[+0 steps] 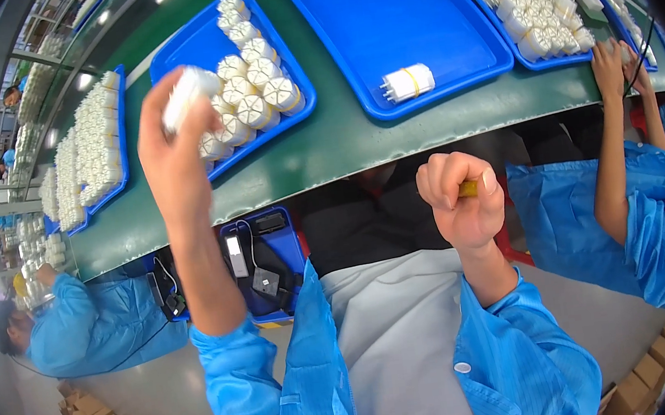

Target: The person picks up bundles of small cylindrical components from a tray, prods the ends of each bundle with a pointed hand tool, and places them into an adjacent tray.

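White bundle (187,95): a bunched cluster of white tubular parts, gripped in the left hand (171,148), raised over the near edge of the desk (342,145).
Left hand: fingers wrapped around the bundle's lower end, forearm upright.
Yellow piece (469,188): a small yellow thing pinched in the right hand (463,201); what it is cannot be told.
Right hand: closed into a fist around the yellow piece, held at the near edge of the desk, well apart from the left hand.
Nearest tray (195,47): blue, just beyond the left hand, with a row of banded white bundles (254,93).
Middle tray (376,14): blue, beyond the right hand, mostly bare, with one banded bundle (407,82) lying on its side.
Far tray (533,62): blue, to the right of the right hand, packed with white bundles.
Co-worker's hand (607,65): at the desk edge beside that far tray, blue sleeve below.
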Available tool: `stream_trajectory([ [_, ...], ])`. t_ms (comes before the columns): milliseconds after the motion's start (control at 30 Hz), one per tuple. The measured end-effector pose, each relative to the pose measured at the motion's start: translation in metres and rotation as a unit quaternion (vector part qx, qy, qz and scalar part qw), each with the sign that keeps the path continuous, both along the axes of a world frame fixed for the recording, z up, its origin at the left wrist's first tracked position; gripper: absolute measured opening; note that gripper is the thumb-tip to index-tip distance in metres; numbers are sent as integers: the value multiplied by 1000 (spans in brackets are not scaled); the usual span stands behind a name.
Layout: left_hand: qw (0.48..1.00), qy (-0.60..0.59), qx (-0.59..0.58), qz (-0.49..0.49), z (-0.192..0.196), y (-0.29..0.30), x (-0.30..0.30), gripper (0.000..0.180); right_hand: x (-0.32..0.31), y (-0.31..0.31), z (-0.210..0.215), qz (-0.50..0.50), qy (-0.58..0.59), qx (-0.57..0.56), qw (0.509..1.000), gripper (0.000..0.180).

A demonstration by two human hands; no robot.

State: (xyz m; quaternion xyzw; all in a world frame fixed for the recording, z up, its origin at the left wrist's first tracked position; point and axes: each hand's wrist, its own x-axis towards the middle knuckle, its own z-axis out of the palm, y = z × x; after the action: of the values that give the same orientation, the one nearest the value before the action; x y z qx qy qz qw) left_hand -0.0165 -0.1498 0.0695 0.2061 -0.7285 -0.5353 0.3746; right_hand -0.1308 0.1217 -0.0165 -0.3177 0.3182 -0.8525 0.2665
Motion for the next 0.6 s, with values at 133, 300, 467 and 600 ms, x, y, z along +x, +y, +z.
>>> stream_trajectory([
  [133,972,-186,-128,61,17,-80,-29,39,-1,-2,1,-1,-1,11,1000,51],
  [300,868,-364,-322,98,-9,-123,-72,44,-14,3,3,-56,16,41,997,48],
  [467,873,-418,-253,1,-21,-119,-92,44,-46,0,9,-112,63,176,976,34],
  [600,901,-377,-212,-33,-21,-118,-86,47,-84,-32,37,-227,373,308,845,14],
])
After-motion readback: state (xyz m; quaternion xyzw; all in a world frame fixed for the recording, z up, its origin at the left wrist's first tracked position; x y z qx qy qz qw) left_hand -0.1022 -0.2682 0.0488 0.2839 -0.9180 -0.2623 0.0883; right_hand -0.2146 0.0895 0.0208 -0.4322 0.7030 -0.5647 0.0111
